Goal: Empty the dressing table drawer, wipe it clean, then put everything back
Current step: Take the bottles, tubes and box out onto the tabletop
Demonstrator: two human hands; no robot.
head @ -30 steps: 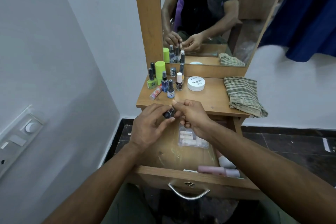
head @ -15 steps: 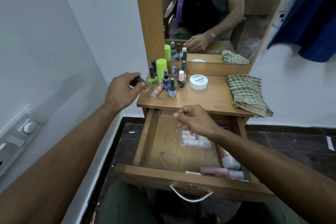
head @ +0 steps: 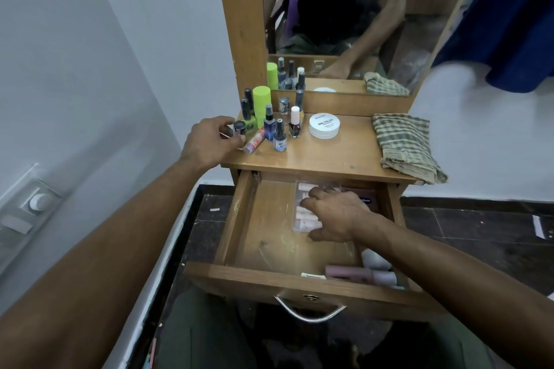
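Left hand [head: 209,141] grips a small dark bottle [head: 239,128] at the tabletop's [head: 329,156] left edge among the unloaded bottles, while my right hand [head: 335,214], fingers spread, rests on the clear box [head: 302,213] in the drawer [head: 269,231], so I judge emptying unfinished, wiping and refilling ahead.

Glossy varnished wood bench [head: 329,156] and scuffed drawer [head: 269,237]; curved shiny metal handle [head: 310,313]; matt woven checked cloth [head: 404,144]; clear plastic box [head: 302,213].
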